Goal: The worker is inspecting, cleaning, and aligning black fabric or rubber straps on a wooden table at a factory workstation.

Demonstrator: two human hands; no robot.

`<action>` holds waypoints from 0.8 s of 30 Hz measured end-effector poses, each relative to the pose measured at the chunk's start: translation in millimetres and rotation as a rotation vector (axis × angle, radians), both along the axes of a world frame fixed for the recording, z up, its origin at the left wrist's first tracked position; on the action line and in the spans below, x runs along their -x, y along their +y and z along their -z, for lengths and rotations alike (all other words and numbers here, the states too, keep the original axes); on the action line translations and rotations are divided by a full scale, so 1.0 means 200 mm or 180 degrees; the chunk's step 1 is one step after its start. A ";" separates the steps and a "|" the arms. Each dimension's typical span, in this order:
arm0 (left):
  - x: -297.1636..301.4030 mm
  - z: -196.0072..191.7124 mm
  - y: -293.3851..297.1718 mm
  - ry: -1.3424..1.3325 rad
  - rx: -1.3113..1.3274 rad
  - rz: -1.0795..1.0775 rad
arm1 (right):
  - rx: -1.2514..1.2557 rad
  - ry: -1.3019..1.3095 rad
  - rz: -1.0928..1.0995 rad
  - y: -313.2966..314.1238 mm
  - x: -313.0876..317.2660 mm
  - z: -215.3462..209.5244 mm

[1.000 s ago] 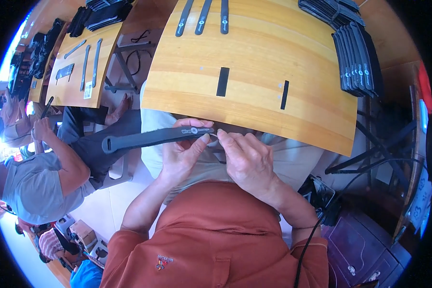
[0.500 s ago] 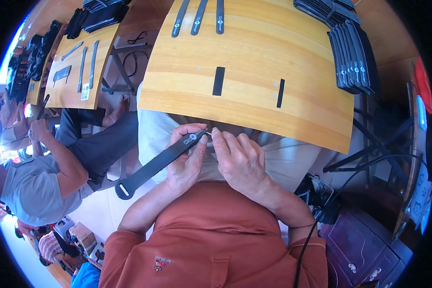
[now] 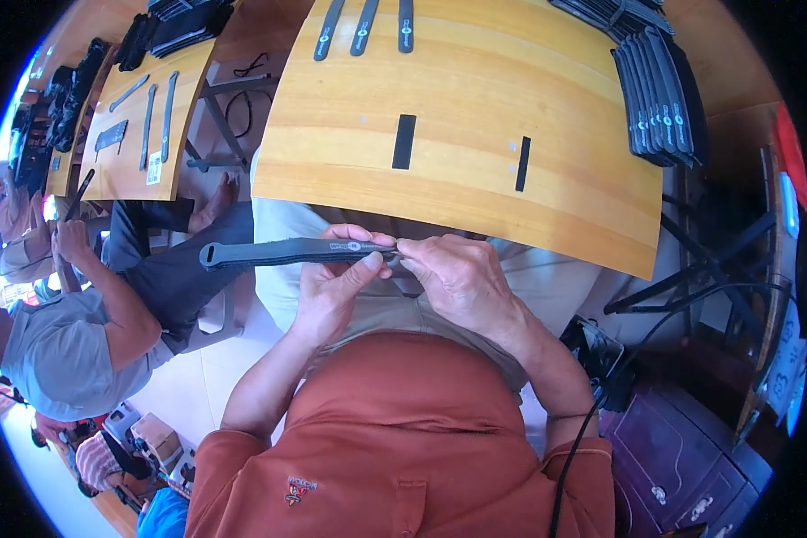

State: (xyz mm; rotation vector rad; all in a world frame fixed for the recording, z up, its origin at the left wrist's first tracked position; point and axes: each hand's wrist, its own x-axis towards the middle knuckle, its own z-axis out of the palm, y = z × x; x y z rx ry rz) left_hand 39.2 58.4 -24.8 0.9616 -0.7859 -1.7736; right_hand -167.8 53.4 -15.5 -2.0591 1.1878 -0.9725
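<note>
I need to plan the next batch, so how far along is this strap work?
Looks done: three straps laid side by side at the far edge of the wooden table. In hand: one dark strap, held level by the left hand and right hand. Seemingly left: the stack of straps at the right, and two small black pieces mid-table.

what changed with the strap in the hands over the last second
The dark strap had dipped, its free end pointing down to the left; that end has swung back up and the strap now lies level again, sticking out to the left. The left hand and right hand kept hold of its right end throughout, nothing let go. The wooden table and its straps stayed put.
</note>
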 end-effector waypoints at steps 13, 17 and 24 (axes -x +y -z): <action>0.00 -0.01 -0.02 0.0469 -0.0422 0.0248 | -0.0878 -0.0834 -0.0031 0.03 0.04 0.00; 0.00 -0.01 -0.02 0.0512 -0.0470 0.0213 | -0.0842 -0.0852 -0.0092 0.03 0.05 0.00; -0.01 0.00 -0.02 0.0596 -0.0537 0.0381 | -0.0985 -0.0846 -0.0218 0.05 0.06 0.01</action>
